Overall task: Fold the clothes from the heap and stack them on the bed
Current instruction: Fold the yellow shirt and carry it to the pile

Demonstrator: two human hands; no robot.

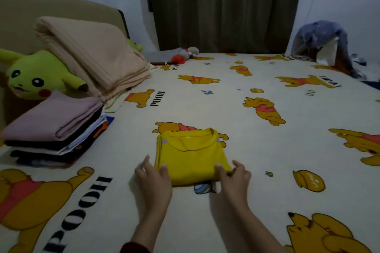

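A folded yellow shirt (191, 156) lies flat on the bed (236, 121), its collar turned away from me. My left hand (153, 176) grips the shirt's near left corner, thumb on top. My right hand (233, 176) grips the near right corner the same way. A stack of folded clothes (55, 131), a lilac piece on top over dark ones, sits at the left of the bed. The heap (322, 43), a bluish-grey pile, lies at the far right corner.
A green-yellow plush toy (35, 76) and a folded beige blanket (92, 55) lie beyond the stack by the headboard. A small grey and red toy (185, 54) sits at the far edge before the dark curtain (224, 6).
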